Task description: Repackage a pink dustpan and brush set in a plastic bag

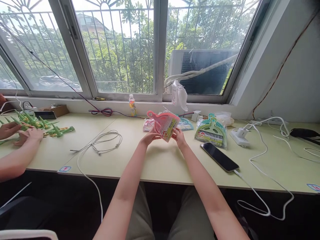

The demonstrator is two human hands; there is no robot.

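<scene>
Above the middle of the table, a pink mini dustpan and brush set with a printed label is held up and tilted. My left hand grips its lower left side, and my right hand grips its right edge. Behind it lie another pink packaged set and a blue one, both partly hidden. To the right of my right hand rests a green packaged dustpan and brush set in clear plastic.
A black phone charges near the front edge, by a white power strip. Coiled grey cables lie to the left. A drink bottle stands by the window. At far left, another person's hands handle green plastic pieces.
</scene>
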